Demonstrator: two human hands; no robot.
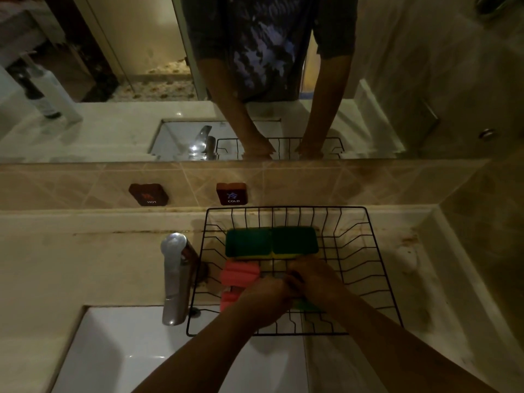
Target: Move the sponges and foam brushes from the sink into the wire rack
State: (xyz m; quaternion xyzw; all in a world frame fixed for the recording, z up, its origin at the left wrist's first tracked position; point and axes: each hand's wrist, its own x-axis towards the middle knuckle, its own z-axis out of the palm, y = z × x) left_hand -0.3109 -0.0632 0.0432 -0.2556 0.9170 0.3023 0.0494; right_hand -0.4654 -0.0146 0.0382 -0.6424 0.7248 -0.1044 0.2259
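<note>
White sink (113, 350) fills the seven o'clock corner, its basin bare where it shows, chrome tap (174, 279) standing at its top edge. Just right of the tap sits the black wire rack (286, 207), part on the counter (425, 265), its near edge overhanging the basin. Inside the rack, at twelve o'clock, two green-topped sponges (270, 241) lie side by side, touching, yellow showing along their near edge. At nine o'clock a ribbed pink sponge (239, 273) lies flat, and a second pink piece (228, 300) peeks out just below it, half hidden by the left hand (263, 302). Both hands are down in the rack's middle, knuckles meeting! The right hand (314, 279) curls down at the centre, fingers bunched, but what they pinch I cannot tell. A sliver of green (307, 306) shows under the right wrist at six o'clock. Whether the left fingers are clamped on anything is hidden from view.
</note>
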